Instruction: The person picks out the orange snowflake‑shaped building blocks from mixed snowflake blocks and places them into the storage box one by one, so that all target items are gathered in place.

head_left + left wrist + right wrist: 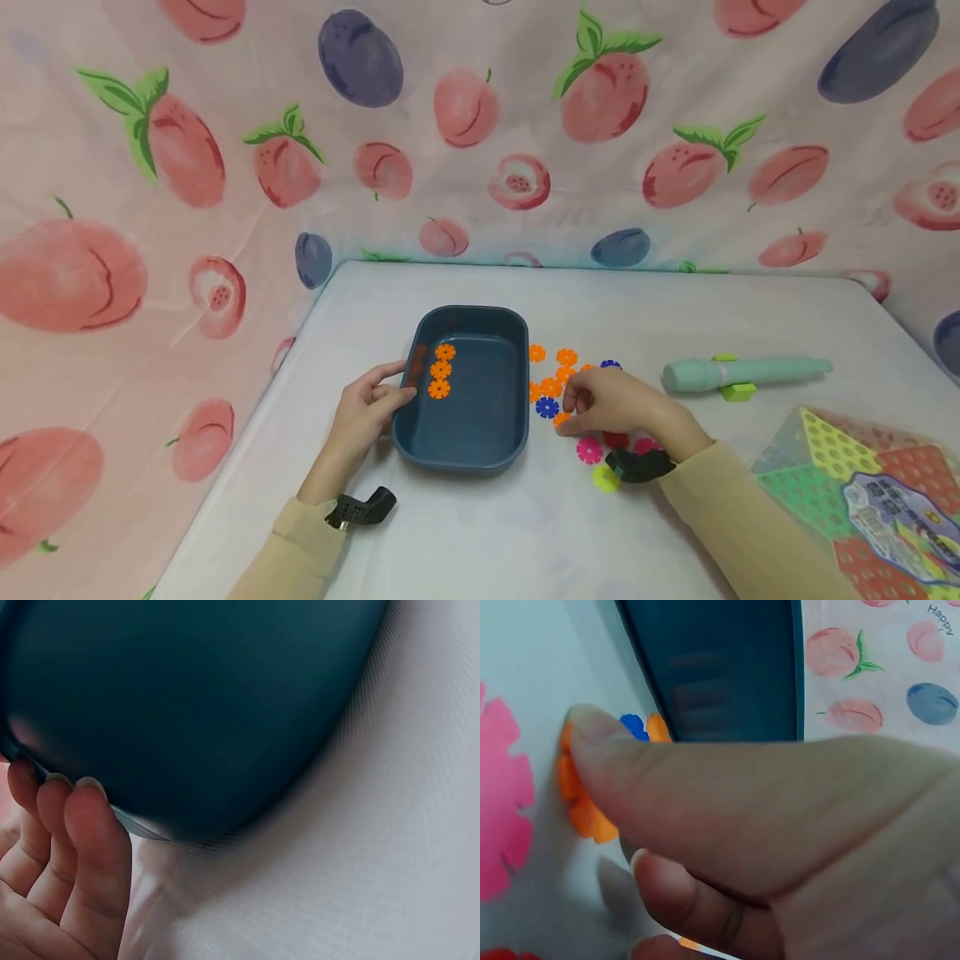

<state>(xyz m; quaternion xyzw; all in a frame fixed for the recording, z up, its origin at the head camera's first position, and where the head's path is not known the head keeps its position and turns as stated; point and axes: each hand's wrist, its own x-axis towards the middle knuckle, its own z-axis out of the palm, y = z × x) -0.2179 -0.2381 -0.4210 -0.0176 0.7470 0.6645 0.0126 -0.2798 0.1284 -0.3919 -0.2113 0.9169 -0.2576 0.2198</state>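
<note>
A dark blue rectangular tray [491, 417] stands on the table, with three orange notched plastic discs [441, 369] in a row inside it near its left wall. My left hand [367, 408] grips the tray's left rim; in the left wrist view its fingertips [86, 791] press against the tray's outer side. Right of the tray, my right hand [611, 404] pinches an orange disc [592, 817] between thumb and index finger. The index fingertip is hidden behind the thumb. Around this hand lie more orange discs [551, 387], a blue disc [547, 407] and a pink disc [589, 451].
A yellow-green disc [606, 477] lies near the right wrist. Farther right, a mint-green microphone-shaped object [750, 372] rests on a lime-green stand [738, 392]. A clear bag of colourful perforated sheets [840, 450] lies at the table's right front. Fruit-print cloth [465, 200] hangs behind.
</note>
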